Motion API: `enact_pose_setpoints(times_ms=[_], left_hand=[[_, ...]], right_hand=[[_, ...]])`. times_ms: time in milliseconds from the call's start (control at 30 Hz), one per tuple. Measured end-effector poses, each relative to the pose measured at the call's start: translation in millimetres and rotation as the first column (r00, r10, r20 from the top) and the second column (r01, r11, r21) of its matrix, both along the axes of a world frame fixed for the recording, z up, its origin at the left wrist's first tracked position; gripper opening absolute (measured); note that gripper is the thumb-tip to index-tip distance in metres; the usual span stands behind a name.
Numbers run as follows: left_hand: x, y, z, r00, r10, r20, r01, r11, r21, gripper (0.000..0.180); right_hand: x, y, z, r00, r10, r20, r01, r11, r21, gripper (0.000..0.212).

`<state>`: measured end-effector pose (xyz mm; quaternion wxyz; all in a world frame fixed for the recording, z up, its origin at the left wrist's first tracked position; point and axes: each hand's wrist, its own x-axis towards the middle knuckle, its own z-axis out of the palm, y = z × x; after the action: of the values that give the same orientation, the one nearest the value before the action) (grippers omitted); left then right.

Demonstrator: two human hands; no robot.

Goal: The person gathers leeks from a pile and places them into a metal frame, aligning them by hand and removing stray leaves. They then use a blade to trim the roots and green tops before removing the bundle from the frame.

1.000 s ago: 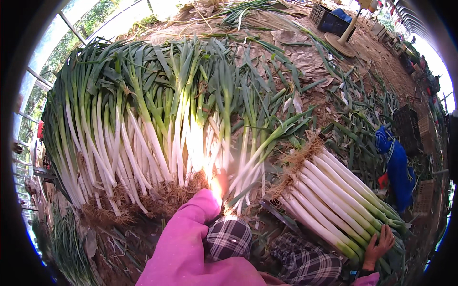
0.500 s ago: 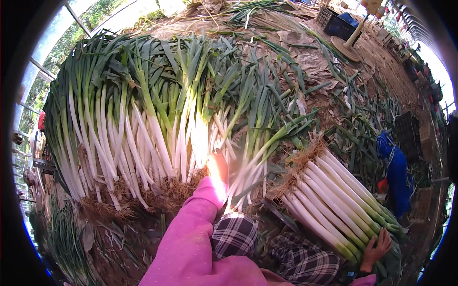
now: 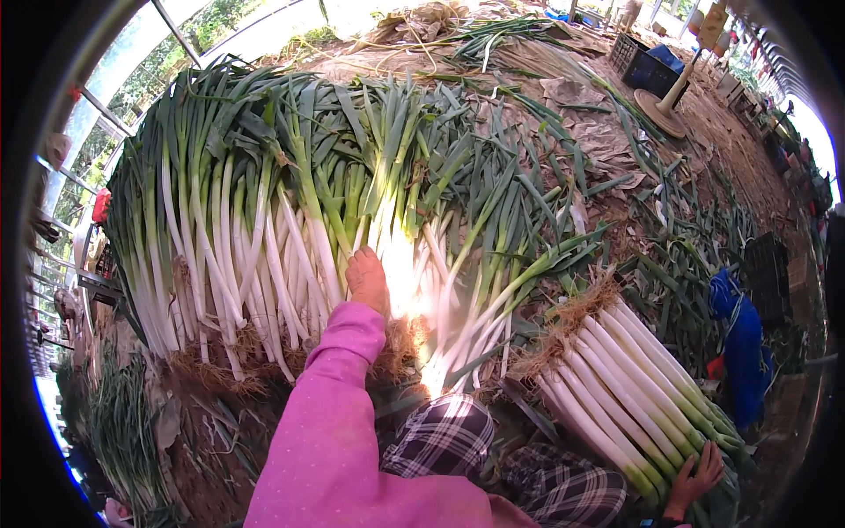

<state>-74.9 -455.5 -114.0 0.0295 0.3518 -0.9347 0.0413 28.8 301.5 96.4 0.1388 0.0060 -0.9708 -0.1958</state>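
Note:
A long row of leeks (image 3: 233,202), with white stems, green tops and brown roots, lies at the left and middle. My left hand (image 3: 366,280), in a pink sleeve, is on the white stems near the row's middle, its fingers curled in around a leek; the fingertips are partly hidden. At the lower right lies a sorted bundle of leeks (image 3: 629,387), roots toward the middle and green ends toward me. My right hand (image 3: 694,482) rests on the green end of this bundle, fingers spread. Looser leeks (image 3: 480,326) lie between row and bundle.
A flat blade-like tool (image 3: 530,409) lies by the bundle's roots. Blue netting or cloth (image 3: 741,352) and a dark crate (image 3: 767,277) stand at the right. Far right are a black crate (image 3: 647,66) and a post on a round base (image 3: 658,114). Leaf scraps (image 3: 678,264) litter the soil.
My left hand has moved left and slightly farther away along the row, from the sunlit stems to those beside them. The view has shifted slightly. My right hand stays on the bundle.

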Motion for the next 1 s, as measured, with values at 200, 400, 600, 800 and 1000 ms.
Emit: enact_pose_setpoints(times_ms=[200, 400, 600, 800, 1000], left_hand=[[-39.3, 12.2, -8.9, 0.999, 0.014, 0.029, -0.027, 0.849, 0.528, 0.034], [-15.8, 88.6, -40.0, 0.812, -0.181, -0.555, 0.561, 0.506, 0.656, 0.037], [-5.9, 114.4, -55.5, 0.820, 0.336, -0.464, 0.377, 0.293, 0.879, 0.054], [-5.0, 133.3, -74.0, 0.947, -0.059, -0.317, 0.310, 0.431, 0.847, 0.055], [8.9, 139.1, -66.2, 0.990, -0.089, -0.111, 0.132, 0.284, 0.950, 0.057]], right_hand=[[14.7, 11.3, 10.1, 0.999, -0.022, -0.032, 0.024, 0.997, 0.074, 0.042], [14.6, 5.4, 15.7, 0.999, -0.006, -0.052, 0.008, 0.999, 0.038, 0.041], [-2.2, -8.7, 2.0, 0.999, 0.018, -0.030, -0.019, 0.999, -0.033, 0.042], [1.2, -10.8, 7.0, 0.999, 0.005, -0.050, -0.007, 0.999, -0.033, 0.043], [0.2, -9.6, 5.7, 0.999, 0.003, -0.038, -0.005, 0.999, -0.047, 0.042]])
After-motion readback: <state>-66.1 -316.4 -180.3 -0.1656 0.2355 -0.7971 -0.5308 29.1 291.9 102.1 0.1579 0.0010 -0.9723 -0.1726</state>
